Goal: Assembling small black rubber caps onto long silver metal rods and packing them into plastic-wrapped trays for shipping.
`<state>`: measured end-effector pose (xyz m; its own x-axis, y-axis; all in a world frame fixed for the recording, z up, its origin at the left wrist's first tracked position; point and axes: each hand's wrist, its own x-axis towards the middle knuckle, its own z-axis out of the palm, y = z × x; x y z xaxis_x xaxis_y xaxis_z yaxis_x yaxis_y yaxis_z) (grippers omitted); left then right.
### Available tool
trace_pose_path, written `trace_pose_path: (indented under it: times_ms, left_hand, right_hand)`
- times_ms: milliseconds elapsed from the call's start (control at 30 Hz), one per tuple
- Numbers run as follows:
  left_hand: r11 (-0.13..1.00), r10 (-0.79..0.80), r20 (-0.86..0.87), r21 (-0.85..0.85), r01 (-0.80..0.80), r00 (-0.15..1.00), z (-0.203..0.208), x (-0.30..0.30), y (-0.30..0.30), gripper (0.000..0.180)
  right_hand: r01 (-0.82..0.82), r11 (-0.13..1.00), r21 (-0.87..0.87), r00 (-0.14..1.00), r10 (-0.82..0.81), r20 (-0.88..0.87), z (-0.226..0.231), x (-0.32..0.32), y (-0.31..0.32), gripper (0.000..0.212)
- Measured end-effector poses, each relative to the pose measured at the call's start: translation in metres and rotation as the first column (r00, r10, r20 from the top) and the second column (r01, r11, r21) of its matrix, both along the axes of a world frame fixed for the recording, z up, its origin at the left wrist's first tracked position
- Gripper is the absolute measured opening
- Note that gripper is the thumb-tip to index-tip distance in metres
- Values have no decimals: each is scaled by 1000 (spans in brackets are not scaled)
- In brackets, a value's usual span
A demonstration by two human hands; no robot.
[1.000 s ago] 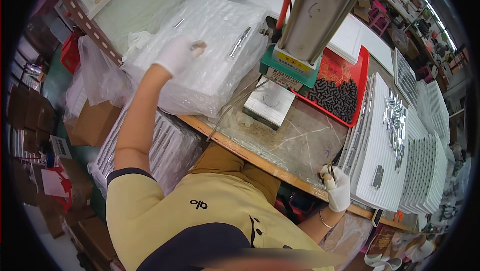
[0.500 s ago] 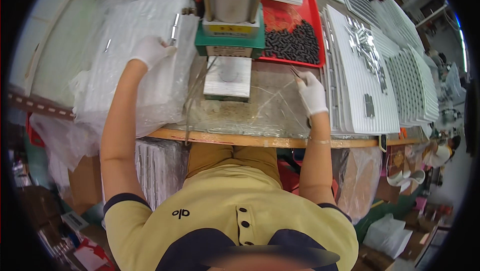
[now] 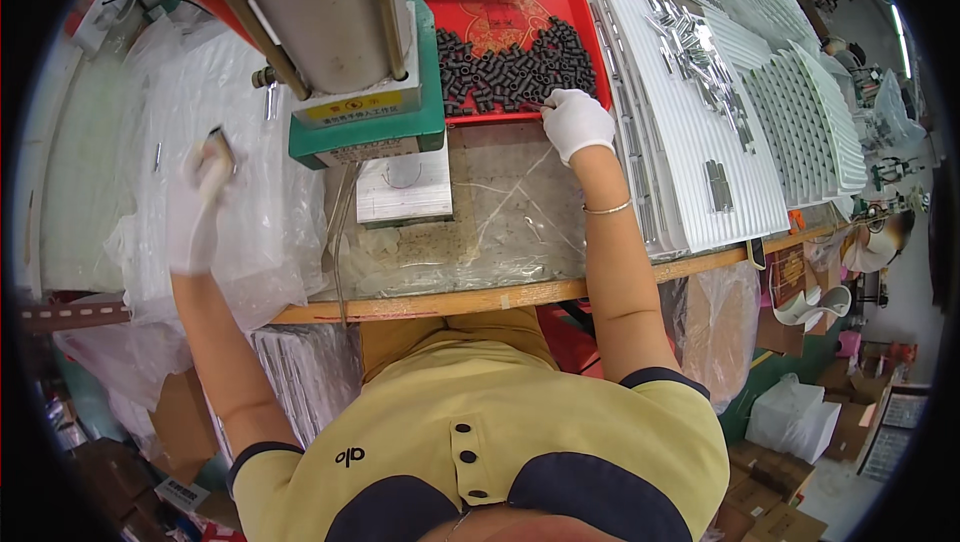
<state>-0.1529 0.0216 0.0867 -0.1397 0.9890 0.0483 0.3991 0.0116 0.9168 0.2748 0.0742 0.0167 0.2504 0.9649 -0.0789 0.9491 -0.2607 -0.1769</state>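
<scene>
My left hand point(image 3: 203, 202), white-gloved and smeared by motion, is over the plastic-wrapped white stack point(image 3: 262, 202) on the left. A short, shiny metal tube point(image 3: 223, 147) is pinched at its fingertips. Two similar silver tubes lie on the plastic, one tube point(image 3: 271, 102) near the press and another tube point(image 3: 158, 156) farther left. Also gloved, my right hand point(image 3: 580, 126) is at the front rim of the red tray point(image 3: 603, 47). Its fingers are closed on thin dark tweezers point(image 3: 536, 106), mostly hidden, with the tips by the small black cylinders point(image 3: 515, 67).
A press with a green head point(image 3: 372, 137) stands between my hands, above a white ridged block point(image 3: 405, 187). To the right, white ribbed panels point(image 3: 690, 212) carry a pile of silver tubes point(image 3: 705, 72). The table's wooden front edge point(image 3: 470, 302) runs near my body.
My left hand has lifted a metal tube off the plastic and moved left, away from the press. My right hand has moved forward to the tray's rim. The view has shifted.
</scene>
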Motion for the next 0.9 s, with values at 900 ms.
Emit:
trace_pose_path:
  times_ms: [900]
  left_hand:
    - [907,-300,367,-176,383,880,-90,178,-46,27]
  right_hand:
    - [-168,908,383,983,127,129,-31,-2,-9,14]
